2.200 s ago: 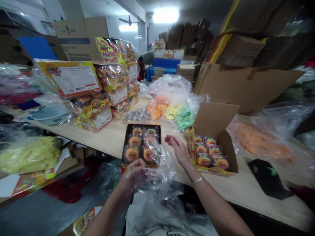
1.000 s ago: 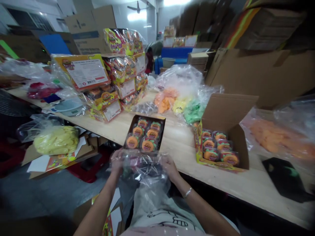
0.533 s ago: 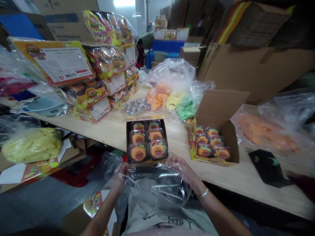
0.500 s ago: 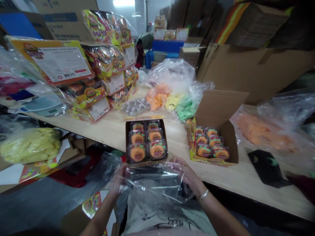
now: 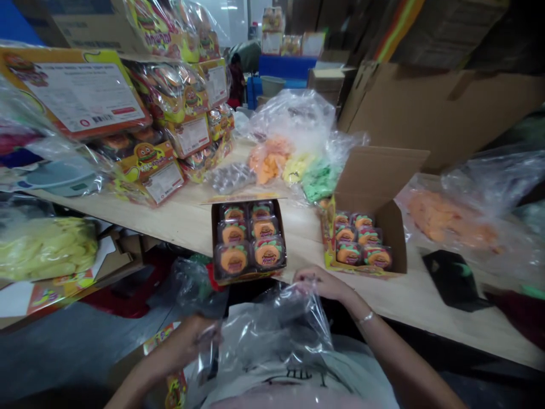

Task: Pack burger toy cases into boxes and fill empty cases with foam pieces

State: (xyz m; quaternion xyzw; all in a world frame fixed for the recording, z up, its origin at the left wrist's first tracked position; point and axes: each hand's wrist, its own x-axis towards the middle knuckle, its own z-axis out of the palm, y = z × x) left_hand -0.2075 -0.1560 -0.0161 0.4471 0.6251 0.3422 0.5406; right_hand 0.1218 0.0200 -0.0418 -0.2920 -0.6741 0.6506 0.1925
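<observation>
A clear plastic bag (image 5: 276, 324) is stretched in front of my body, below the table edge. My right hand (image 5: 319, 283) pinches its upper right rim. At the bag's left side, my left hand (image 5: 198, 335) is closed on the film, somewhat blurred. Just beyond the bag, an open display box (image 5: 378, 176) stands to the right with small clear packs of toy burgers inside. Nearer the middle, another display box (image 5: 215, 227) sits at the table edge, its lid tipped back, holding several burger packs (image 5: 267, 254) in two columns. Neither hand touches these boxes.
Film-wrapped display boxes (image 5: 191, 136) are stacked at the left. Behind are bags of orange pieces (image 5: 272, 162) and green pieces (image 5: 319, 179). A black scoop-like item (image 5: 455, 278) lies right. A large cardboard carton (image 5: 447, 119) stands behind. A bag of yellow pieces (image 5: 51, 247) is lower left.
My left hand has moved down and left, away from the middle box, pulling the bag toward my body. My right hand stays near the table edge, still pinching the rim. The view has shifted slightly.
</observation>
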